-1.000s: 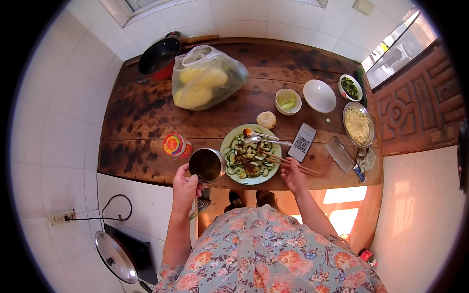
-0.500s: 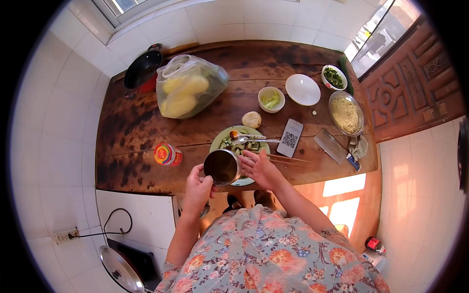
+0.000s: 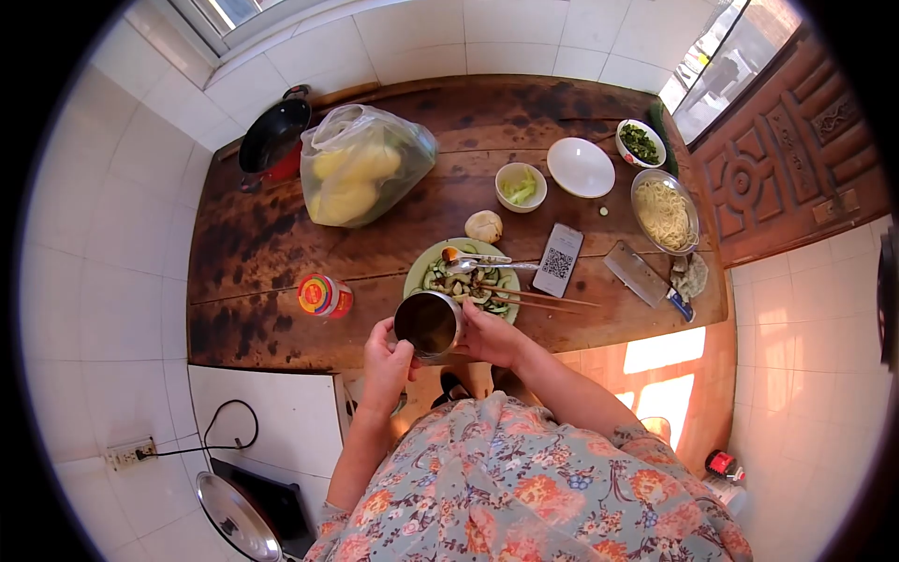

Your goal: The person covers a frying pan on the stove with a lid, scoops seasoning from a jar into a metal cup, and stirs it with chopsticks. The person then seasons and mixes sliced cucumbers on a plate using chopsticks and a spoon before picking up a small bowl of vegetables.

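A metal cup (image 3: pixel 427 324) with dark liquid inside is held between both hands, over the near edge of a green plate (image 3: pixel 418 272) of sliced cucumber. My left hand (image 3: pixel 385 360) grips its left side. Against its right side, my right hand (image 3: pixel 491 335) is wrapped, with some fingers hidden behind the cup. Two spoons (image 3: pixel 476 258) rest across the plate, and a pair of chopsticks (image 3: pixel 548 301) lies over its right rim. Beyond the plate sits a garlic bulb (image 3: pixel 483 226); a phone (image 3: pixel 558 261) showing a code lies to the right.
A jar (image 3: pixel 324 296), a bag of yellow items (image 3: pixel 367 169) and a pot (image 3: pixel 273 140) stand left. Toward the right are a small bowl (image 3: pixel 521 187), a white dish (image 3: pixel 581 168), chopped greens (image 3: pixel 640 143), noodles (image 3: pixel 666 214) and a cleaver (image 3: pixel 641 276).
My right hand has let go of the chopsticks, moved left and closed on the cup's right side. The chopsticks now lie on the plate's rim. The cup has shifted slightly over the plate.
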{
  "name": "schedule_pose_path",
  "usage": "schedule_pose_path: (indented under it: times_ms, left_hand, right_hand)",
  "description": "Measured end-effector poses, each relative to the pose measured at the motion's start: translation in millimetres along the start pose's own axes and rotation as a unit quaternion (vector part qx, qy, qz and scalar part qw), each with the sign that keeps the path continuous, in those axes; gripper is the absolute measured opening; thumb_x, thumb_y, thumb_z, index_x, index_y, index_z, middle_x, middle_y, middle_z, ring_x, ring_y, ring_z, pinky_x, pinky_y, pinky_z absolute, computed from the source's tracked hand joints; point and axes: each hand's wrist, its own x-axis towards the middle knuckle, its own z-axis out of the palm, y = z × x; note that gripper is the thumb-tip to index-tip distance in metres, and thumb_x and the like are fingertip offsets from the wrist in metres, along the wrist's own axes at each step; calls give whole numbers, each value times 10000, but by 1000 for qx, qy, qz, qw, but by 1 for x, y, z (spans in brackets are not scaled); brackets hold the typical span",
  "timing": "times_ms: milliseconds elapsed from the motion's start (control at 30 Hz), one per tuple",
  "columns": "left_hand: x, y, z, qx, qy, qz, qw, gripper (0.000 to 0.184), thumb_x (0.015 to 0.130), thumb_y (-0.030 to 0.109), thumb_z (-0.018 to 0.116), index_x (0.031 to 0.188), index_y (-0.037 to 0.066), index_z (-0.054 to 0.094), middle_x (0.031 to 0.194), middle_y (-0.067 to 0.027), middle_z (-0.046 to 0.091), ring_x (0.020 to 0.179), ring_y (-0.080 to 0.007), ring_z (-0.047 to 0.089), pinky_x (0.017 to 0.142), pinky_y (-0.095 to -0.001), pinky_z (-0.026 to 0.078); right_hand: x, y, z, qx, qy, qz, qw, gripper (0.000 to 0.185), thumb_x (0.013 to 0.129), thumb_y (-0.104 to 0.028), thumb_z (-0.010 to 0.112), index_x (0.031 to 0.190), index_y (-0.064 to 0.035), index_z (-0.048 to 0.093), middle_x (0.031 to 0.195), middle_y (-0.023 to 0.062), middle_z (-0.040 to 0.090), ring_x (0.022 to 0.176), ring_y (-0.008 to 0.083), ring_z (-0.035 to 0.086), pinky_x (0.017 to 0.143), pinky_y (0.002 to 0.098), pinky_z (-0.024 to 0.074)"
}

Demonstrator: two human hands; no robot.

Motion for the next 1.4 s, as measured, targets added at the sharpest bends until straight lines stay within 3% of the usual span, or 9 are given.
schedule_pose_path:
  times_ms: [300,633,767,867,1000,1133,1233,1267,1400]
  left_hand:
    - [8,1,-19,-3,33,-3,999,321,758,20,418,1076,19,462,584,-64,550,368,-85,451,322,-196,343]
    - [8,12,-37,-1,55,-33,998,342,746,12,425,1086,-24,429,599,-91,552,395,-98,466,345,-209,370]
    - [7,7,-38,-8,54,-42,998,351,742,6,424,1091,-21,426,596,-91,553,393,-101,465,342,-213,371]
    - [6,8,-34,-6,50,-48,998,359,739,5,428,1097,-16,425,596,-87,555,389,-101,462,338,-214,367]
    - [7,8,-30,-8,44,-48,998,359,741,7,429,1099,-11,425,590,-84,553,381,-99,455,335,-212,362]
    - [6,11,-29,-9,34,-43,998,356,748,3,425,1103,-10,420,591,-83,554,380,-97,458,332,-212,362]
    - [4,17,-24,-12,21,-37,999,348,755,1,420,1103,-14,417,597,-82,557,384,-92,464,328,-207,363]
    - [4,19,-23,-16,26,-36,999,343,759,0,418,1101,-16,417,600,-80,558,386,-89,467,326,-204,363]
    - [4,28,-16,3,-6,-7,1000,328,766,2,419,1093,-15,422,612,-71,561,394,-82,473,321,-194,363]
  right_hand:
    - [-35,-15,5,-33,-54,44,997,590,919,-476,207,1232,4,346,1176,150,508,1130,257,466,952,373,358]
    - [-88,-63,88,-14,-216,-104,971,776,852,-595,188,1293,38,266,1280,219,395,1219,318,361,1008,410,283]
    - [-145,-90,153,-105,-431,-178,878,897,808,-640,316,1322,76,151,1349,254,258,1270,326,263,1040,412,189]
    - [-167,-104,182,-237,-605,-245,720,884,829,-598,353,1327,92,113,1353,260,233,1258,340,272,1039,405,180]
    - [-192,-82,210,-167,-545,-381,728,726,781,-509,551,1330,-96,316,1326,215,338,1249,281,298,1020,391,207]
    - [-171,-114,172,-375,-623,-325,605,833,849,-536,397,1320,101,141,1333,242,284,1230,318,323,1028,387,209]
    - [-148,-115,140,-210,-388,-216,871,660,879,-411,446,1297,66,264,1245,177,439,1181,237,402,980,348,308]
    - [-142,-114,133,-279,-201,-237,909,578,902,-397,402,1272,42,338,1238,168,450,1187,244,405,939,337,355]
    - [-82,-70,38,-338,38,-210,917,463,918,-304,419,1271,-12,350,1240,118,457,1102,185,478,878,283,399]
